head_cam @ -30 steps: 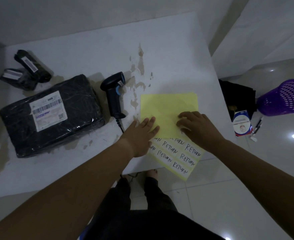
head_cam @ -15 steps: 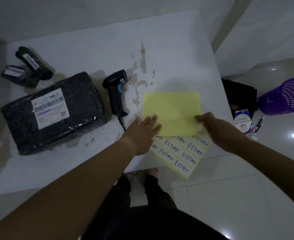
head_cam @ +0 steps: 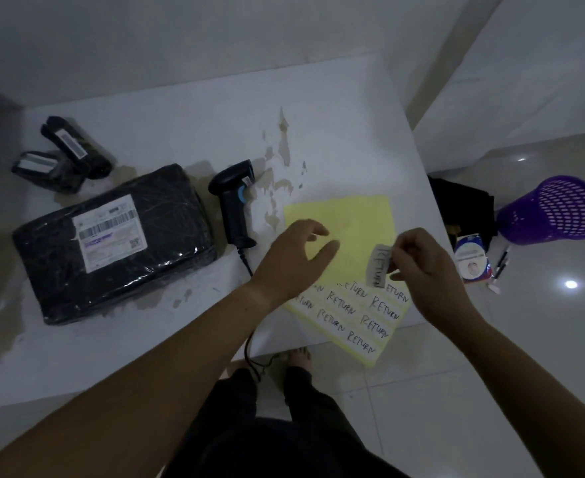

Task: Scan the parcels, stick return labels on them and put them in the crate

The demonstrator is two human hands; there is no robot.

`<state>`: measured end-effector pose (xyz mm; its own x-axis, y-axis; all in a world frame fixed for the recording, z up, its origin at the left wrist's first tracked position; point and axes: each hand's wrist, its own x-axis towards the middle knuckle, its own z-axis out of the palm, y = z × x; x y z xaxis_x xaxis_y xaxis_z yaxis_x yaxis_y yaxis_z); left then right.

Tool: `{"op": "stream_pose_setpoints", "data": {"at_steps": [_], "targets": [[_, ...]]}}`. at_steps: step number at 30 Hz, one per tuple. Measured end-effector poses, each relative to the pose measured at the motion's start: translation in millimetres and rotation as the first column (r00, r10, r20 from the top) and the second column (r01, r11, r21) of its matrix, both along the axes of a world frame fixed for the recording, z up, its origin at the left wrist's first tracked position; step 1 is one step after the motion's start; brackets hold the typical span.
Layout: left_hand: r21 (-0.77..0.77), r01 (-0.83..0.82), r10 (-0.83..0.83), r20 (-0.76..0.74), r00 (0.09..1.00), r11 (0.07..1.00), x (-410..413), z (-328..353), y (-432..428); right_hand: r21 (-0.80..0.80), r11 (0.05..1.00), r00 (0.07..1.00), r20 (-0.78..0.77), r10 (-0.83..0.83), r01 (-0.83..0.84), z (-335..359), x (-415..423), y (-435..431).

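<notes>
Yellow label sheet [head_cam: 353, 222] partly behind forearm [head_cam: 215, 326]

Label sheet [head_cam: 353, 222] partly behind left hand [head_cam: 294, 260], print on parcel [head_cam: 153, 267] unreadable

Light: dim, bluish. Glare: we count two bright spots on the floor [head_cam: 543, 339]. Blur: we find the left hand [head_cam: 298, 257] slightly smeared. Edges: straight lines bend.

Scanner [head_cam: 234, 201] between large parcel [head_cam: 111, 243] and label sheet [head_cam: 349, 222] on table [head_cam: 180, 108], small parcels [head_cam: 66, 153] behind, basket [head_cam: 556, 208] right on floor
</notes>
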<state>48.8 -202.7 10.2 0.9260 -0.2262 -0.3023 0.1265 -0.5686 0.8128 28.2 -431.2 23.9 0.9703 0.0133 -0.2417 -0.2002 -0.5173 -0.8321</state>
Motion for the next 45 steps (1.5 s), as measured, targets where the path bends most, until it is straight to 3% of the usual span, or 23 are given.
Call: {"op": "stream_pose_setpoints", "data": {"at_steps": [3, 6, 10, 16, 20, 23, 27, 29, 31, 45], "targets": [[-0.229, -0.077, 0.051, -0.116, 0.992, 0.970, -13, 46, 8, -0.054, 0.980, 0.976, 0.095, 0.194, -0.189, 25, 2, 38], [-0.200, -0.063, 0.060, -0.019, 0.998, 0.978, -32, 65, 41, -0.053, 0.912, 0.895, 0.178, 0.408, -0.406, 53, 7, 82], [-0.244, -0.320, 0.335, 0.020, 0.942, 0.916, -57, 77, 100, -0.073, 0.832, 0.810, 0.197, 0.553, -0.550, 75, 16, 147], [-0.353, -0.711, 0.704, -0.174, 0.688, 0.608, -77, 68, 179, 0.102, 0.891, 0.896, 0.028, 0.442, -0.443, 62, 5, 250], [-0.330, -0.765, 0.742, -0.222, 0.633, 0.554, -79, 52, 220, 0.210, 0.937, 0.957, -0.028, 0.290, -0.278, 35, 4, 298], [-0.277, -0.742, 0.725, -0.185, 0.664, 0.610, -82, 39, 249, 0.212, 0.948, 0.965, -0.063, 0.254, -0.236, 26, 9, 323], [0.092, -0.529, 0.523, 0.084, 0.848, 0.844, -92, 22, 280, 0.122, 0.950, 0.953, -0.068, 0.296, -0.287, 13, 16, 344], [0.253, -0.472, 0.419, 0.239, 0.876, 0.844, -90, 14, 291, 0.043, 0.946, 0.945, -0.046, 0.324, -0.322, 8, 20, 354], [0.309, -0.471, 0.380, 0.312, 0.871, 0.826, -84, 9, 297, -0.057, 0.938, 0.940, -0.020, 0.342, -0.342, 5, 26, 364], [0.482, -0.363, 0.187, 0.374, 0.908, 0.798, -55, -12, 318, -0.405, 0.847, 0.906, 0.093, 0.413, -0.345, -14, 27, 391]]}}
